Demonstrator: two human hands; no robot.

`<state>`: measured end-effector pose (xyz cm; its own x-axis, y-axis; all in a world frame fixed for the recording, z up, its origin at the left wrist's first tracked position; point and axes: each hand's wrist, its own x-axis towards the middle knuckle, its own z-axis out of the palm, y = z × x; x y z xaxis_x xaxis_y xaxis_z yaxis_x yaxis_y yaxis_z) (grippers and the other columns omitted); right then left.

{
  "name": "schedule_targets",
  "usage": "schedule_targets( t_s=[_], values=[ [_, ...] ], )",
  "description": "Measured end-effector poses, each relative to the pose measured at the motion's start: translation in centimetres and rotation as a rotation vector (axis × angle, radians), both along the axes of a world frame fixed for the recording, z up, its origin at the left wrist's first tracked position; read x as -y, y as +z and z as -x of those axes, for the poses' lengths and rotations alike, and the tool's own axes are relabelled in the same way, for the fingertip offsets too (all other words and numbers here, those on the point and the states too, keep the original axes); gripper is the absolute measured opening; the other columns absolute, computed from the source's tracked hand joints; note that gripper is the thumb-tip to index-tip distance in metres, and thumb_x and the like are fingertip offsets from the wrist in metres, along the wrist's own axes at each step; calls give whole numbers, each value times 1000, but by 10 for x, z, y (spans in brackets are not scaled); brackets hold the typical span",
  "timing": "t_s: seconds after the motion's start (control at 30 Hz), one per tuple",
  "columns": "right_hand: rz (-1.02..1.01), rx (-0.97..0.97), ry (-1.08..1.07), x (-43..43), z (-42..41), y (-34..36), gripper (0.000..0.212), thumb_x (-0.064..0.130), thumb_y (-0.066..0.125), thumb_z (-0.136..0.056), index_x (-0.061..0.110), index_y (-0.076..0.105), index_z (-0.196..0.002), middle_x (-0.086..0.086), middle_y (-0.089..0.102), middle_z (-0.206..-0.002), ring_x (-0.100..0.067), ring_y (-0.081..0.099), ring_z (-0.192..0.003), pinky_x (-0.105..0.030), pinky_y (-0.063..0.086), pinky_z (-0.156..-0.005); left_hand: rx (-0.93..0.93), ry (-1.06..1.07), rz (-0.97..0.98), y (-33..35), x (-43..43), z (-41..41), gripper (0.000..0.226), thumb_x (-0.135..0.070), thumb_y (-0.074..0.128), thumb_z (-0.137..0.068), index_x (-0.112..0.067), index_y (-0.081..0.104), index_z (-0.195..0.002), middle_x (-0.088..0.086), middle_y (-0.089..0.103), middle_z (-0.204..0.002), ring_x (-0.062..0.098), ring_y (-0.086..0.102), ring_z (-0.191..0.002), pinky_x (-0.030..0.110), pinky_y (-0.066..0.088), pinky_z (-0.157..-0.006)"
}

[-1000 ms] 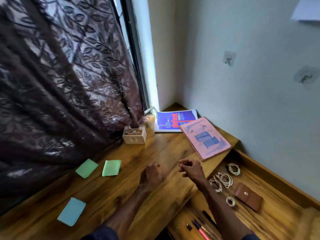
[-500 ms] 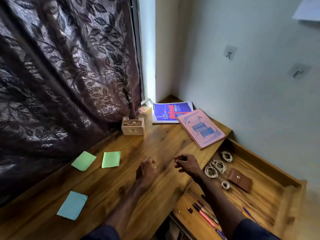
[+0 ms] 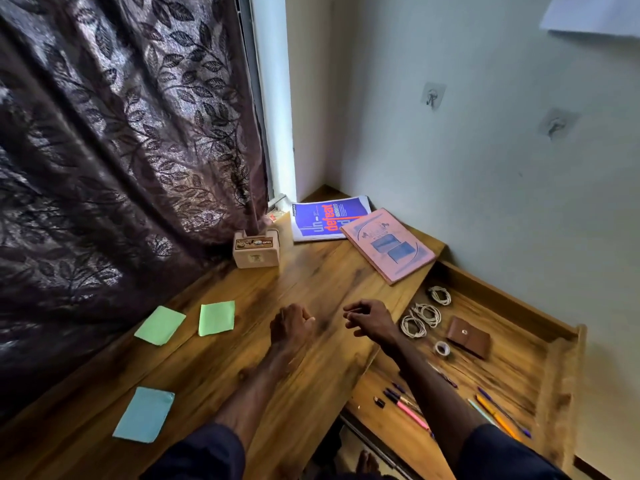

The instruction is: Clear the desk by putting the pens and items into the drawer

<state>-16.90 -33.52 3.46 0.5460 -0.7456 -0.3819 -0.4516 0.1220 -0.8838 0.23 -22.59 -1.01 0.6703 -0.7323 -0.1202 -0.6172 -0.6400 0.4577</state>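
Observation:
My left hand [image 3: 291, 327] hovers low over the middle of the wooden desk [image 3: 322, 282], fingers loosely curled, holding nothing. My right hand [image 3: 370, 320] is just right of it near the desk's edge, fingers also loosely curled with nothing visible in them. To the right stands the open drawer [image 3: 561, 368]. In it lie white cable coils [image 3: 420, 315], a brown wallet [image 3: 467, 341], a small tape roll [image 3: 442, 348] and several pens [image 3: 408, 407], partly hidden by my right forearm. Two green notes [image 3: 216, 318] and a blue note [image 3: 145, 414] lie on the desk.
A small wooden box [image 3: 256, 252] stands by the dark leaf-patterned curtain [image 3: 121, 150]. A blue book [image 3: 327, 216] and a pink notebook [image 3: 388, 244] lie in the far corner against the wall. The drawer's front rail rises at the right.
Both hands have drawn slightly nearer and stay close together over the desk. My view has shifted, so more of the drawer and its pens shows. No object has moved.

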Motion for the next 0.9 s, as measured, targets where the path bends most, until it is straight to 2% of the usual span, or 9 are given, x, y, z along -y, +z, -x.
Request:
schedule_targets(
  t_s=[0.17,0.23,0.33,0.43,0.53,0.63,0.77,0.83,0.9],
  values=[
    [1,6,28,-10,-26,-1,13,17,66,-95,8,74,-100,-7,77,-88,-19,74,-77,-31,59,-64,-11,40,69,7,8,-16,37,-55,62,-90,-22,63,-73,-7,64,-72,16,64,-71,36,59,-69],
    [36,6,56,-10,-43,-5,19,25,69,-93,8,76,-93,-7,77,-82,-19,74,-75,-33,59,-64,-9,33,96,10,16,-28,31,-52,60,-92,-23,66,-82,-3,70,-83,19,67,-81,37,58,-74],
    [71,31,60,-9,-69,-9,34,38,68,-93,9,76,-77,-8,75,-73,-20,71,-65,-36,58,-61,33,9,94,14,25,-54,21,-35,66,-92,-19,63,-104,5,68,-108,25,63,-105,38,53,-88],
    [67,49,53,1,-98,-13,41,39,61,-97,11,74,-71,-11,74,-72,-19,68,-61,-34,54,-55,141,51,89,15,32,-87,33,-24,72,-86,-14,58,-114,10,66,-114,30,60,-110,40,52,-91],
    [90,55,56,18,-125,-18,24,31,62,-96,17,74,-82,-4,76,-77,-16,71,-66,-42,59,-64,189,75,69,17,47,-123,57,-13,75,-79,-1,53,-130,22,61,-126,39,56,-120,45,47,-102],
    [102,83,48,37,-143,-18,14,28,63,-95,26,70,-83,-2,75,-80,-13,71,-68,-42,59,-70,231,68,22,21,72,-160,72,-16,69,-82,-2,40,-145,20,49,-143,37,45,-135,44,39,-115],
    [66,103,50,57,-151,-13,16,20,62,-95,30,68,-85,-5,76,-86,-15,74,-71,-38,59,-67,203,-60,-174,34,108,-193,92,-29,64,-88,-2,12,-158,18,20,-165,32,18,-153,40,9,-126],
    [56,97,54,65,-150,-16,15,16,60,-95,28,69,-90,-4,77,-87,-11,73,-69,-32,58,-61,177,-84,-286,30,123,-205,94,-37,66,-90,0,13,-158,18,22,-165,31,19,-153,39,8,-125],
    [44,86,48,73,-147,-22,15,12,59,-93,21,71,-96,-3,77,-87,-9,72,-67,-23,53,-56,151,-69,-391,10,126,-227,82,-45,65,-91,-11,28,-156,14,36,-159,30,31,-148,48,20,-123]
  ],
)
